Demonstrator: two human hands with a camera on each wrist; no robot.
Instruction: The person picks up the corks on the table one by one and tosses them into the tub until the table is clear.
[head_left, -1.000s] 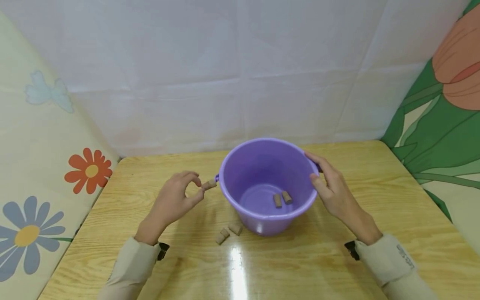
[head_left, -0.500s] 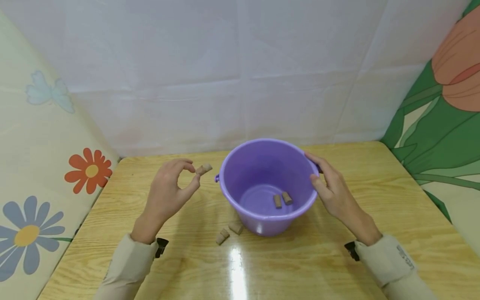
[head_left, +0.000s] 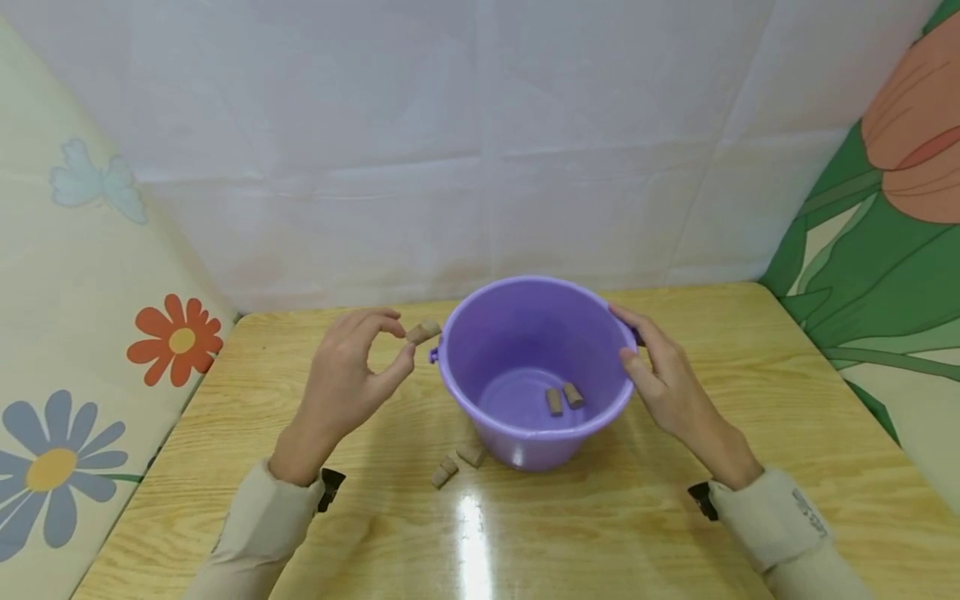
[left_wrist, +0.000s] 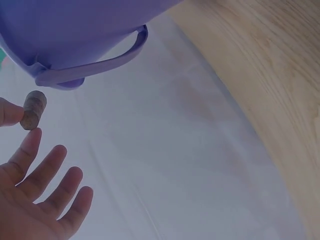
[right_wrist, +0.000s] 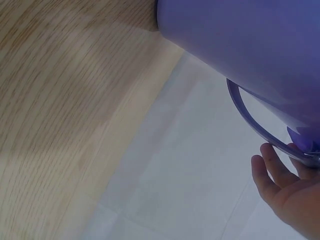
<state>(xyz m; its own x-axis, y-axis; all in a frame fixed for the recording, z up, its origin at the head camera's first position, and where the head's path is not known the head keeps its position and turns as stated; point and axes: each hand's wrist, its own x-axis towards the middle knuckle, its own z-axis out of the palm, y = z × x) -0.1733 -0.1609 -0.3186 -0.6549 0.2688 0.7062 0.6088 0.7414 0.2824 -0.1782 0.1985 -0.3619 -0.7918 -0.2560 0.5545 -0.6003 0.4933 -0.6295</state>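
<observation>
My left hand (head_left: 348, 367) pinches a small brown cork (head_left: 423, 332) between thumb and index finger, just left of the bucket's rim. In the left wrist view the cork (left_wrist: 34, 110) is below the bucket handle's joint, and the other fingers are spread apart. A purple bucket (head_left: 536, 435) stands on the table, slightly tilted in view. My right hand (head_left: 671, 387) holds its right rim, thumb at the rim's edge; in the right wrist view its fingers are by the handle (right_wrist: 255, 122). Inside, two corks (head_left: 554, 402) lie on the bucket's floor.
On the wooden table (head_left: 637, 533), more corks (head_left: 470, 454) lie close to the bucket's front left. A white cloth (head_left: 360, 167) hangs behind the table. Flower-patterned panels (head_left: 67, 250) rise at both sides.
My left hand first lifted the cork up and away from the bucket's left handle joint, then came back right toward the rim. The right hand and bucket have stayed put.
</observation>
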